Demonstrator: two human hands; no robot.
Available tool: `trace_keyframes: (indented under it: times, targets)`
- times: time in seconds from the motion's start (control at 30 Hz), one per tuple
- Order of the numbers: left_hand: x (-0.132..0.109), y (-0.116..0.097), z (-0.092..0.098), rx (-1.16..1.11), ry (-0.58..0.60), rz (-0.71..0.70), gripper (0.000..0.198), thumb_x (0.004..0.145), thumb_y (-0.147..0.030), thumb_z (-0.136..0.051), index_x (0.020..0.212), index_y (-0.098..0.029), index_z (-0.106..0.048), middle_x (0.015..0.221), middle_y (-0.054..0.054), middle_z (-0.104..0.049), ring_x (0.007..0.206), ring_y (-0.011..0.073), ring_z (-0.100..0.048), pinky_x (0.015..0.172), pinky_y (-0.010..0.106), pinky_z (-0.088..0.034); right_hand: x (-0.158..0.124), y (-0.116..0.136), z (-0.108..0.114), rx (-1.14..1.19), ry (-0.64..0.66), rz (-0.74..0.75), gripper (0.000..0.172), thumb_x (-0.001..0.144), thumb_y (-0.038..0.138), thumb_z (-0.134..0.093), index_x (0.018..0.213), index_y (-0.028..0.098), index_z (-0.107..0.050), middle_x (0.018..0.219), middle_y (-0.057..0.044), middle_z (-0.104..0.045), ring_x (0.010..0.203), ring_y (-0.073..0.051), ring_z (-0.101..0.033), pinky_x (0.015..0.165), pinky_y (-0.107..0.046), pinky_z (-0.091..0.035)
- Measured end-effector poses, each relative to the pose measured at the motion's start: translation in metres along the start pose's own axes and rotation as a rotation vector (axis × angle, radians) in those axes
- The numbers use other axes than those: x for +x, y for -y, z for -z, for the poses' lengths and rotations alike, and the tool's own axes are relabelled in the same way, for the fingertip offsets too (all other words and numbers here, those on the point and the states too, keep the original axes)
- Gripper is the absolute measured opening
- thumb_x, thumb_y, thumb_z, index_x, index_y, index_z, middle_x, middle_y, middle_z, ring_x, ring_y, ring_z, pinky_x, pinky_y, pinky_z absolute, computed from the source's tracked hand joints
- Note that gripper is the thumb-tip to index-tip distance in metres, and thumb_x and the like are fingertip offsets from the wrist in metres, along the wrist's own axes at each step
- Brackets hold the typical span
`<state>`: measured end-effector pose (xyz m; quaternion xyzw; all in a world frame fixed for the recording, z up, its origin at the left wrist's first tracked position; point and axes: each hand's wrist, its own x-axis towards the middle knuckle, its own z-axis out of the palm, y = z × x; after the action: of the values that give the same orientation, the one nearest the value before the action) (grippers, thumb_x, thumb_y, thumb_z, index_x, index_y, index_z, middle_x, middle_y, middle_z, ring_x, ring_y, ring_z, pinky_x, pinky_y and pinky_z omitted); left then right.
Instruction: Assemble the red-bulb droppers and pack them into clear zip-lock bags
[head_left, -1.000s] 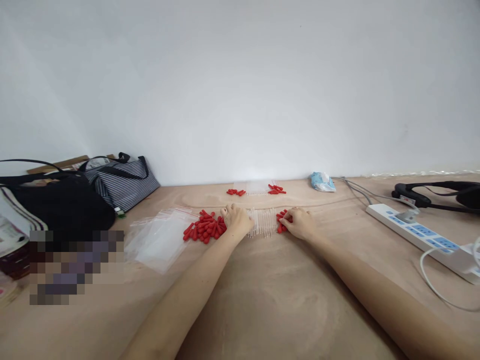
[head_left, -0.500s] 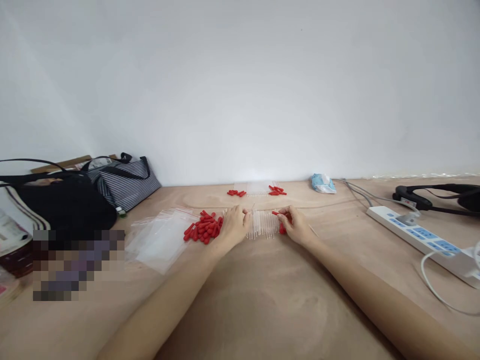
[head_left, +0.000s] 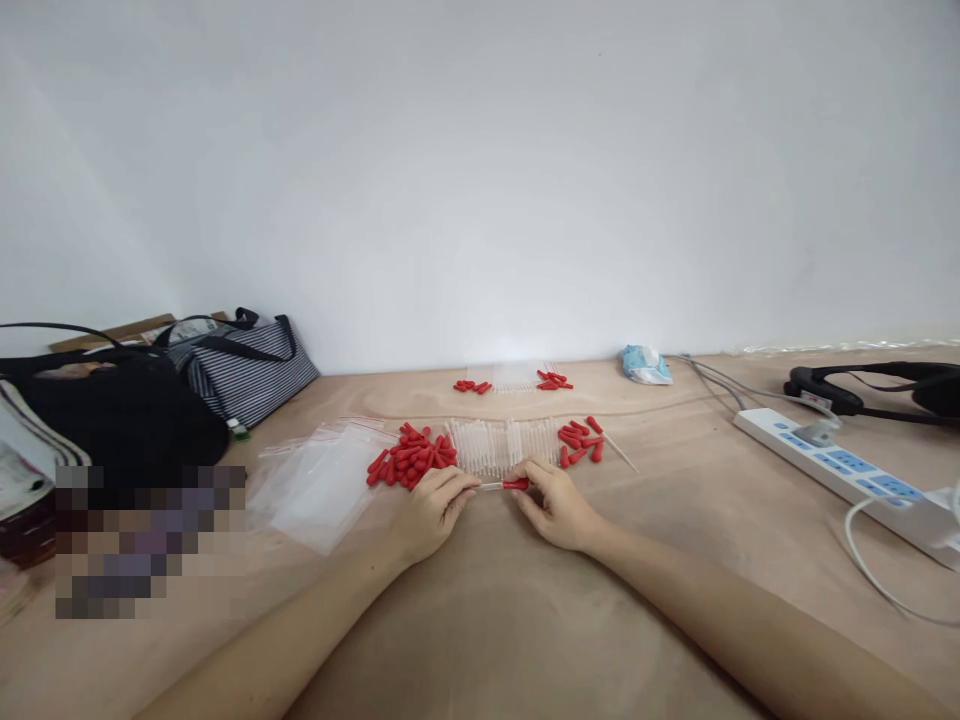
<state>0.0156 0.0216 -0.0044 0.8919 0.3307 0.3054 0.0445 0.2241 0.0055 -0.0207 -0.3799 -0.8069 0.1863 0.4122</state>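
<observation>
My left hand (head_left: 429,510) pinches the clear end of a small clear tube (head_left: 491,486). My right hand (head_left: 556,506) pinches a red cap (head_left: 516,484) at the tube's other end. Both hands meet just in front of a row of clear tubes (head_left: 501,446) lying on the wooden table (head_left: 525,600). A heap of red caps (head_left: 409,462) lies left of the row, touching my left hand's far side. A smaller scatter of red caps (head_left: 580,440) lies to the right of the row. One capped tube (head_left: 609,438) lies apart at the right.
Clear zip bags (head_left: 319,480) lie left of the caps. A black bag (head_left: 112,410) and a striped bag (head_left: 240,365) stand at the left. Another batch of tubes and caps (head_left: 514,378) sits by the wall. A blue packet (head_left: 645,364), a power strip (head_left: 847,470) and a black headset (head_left: 877,388) are at the right.
Both hands have drawn back from the row toward me and come together, holding one tube and one red cap between them. The row and the right-hand caps now lie uncovered.
</observation>
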Motion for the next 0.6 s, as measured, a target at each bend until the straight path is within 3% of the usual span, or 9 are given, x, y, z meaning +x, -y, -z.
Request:
trace_keyframes:
  times: [0.1,0.33,0.6]
  targets:
    - [0.0003,-0.0007,0.0001,0.009,-0.011,-0.010,0.020,0.087,-0.020,-0.038,0.091,-0.019,-0.058,0.083,0.004,-0.062,0.075,0.0157,-0.055,0.070,0.029,-0.043,0.0008,-0.0009,0.0017,-0.005,-0.022,-0.043,0.015,0.073,0.010,-0.047,0.083,0.019,-0.053,0.077,-0.003,-0.054,0.064,-0.013,-0.049,0.059,-0.025,-0.040]
    - [-0.0022,0.0012,-0.0011,0.029,-0.034,-0.013,0.020,0.087,-0.020,-0.039,0.092,-0.019,-0.058,0.083,0.003,-0.062,0.076,0.0154,-0.055,0.070,0.028,-0.043,0.0012,-0.0042,0.0017,0.034,-0.019,-0.052,0.016,0.073,0.008,-0.046,0.083,0.019,-0.053,0.079,-0.003,-0.058,0.071,-0.014,-0.052,0.065,-0.026,-0.041]
    - [-0.0026,0.0034,-0.0042,0.029,-0.053,-0.081,0.022,0.088,-0.020,-0.039,0.096,-0.017,-0.059,0.083,0.004,-0.062,0.072,0.0143,-0.054,0.066,0.027,-0.043,0.0005,-0.0058,0.0005,0.061,-0.013,-0.065,0.015,0.076,0.013,-0.049,0.088,0.017,-0.056,0.074,-0.003,-0.056,0.063,-0.012,-0.050,0.060,-0.024,-0.041]
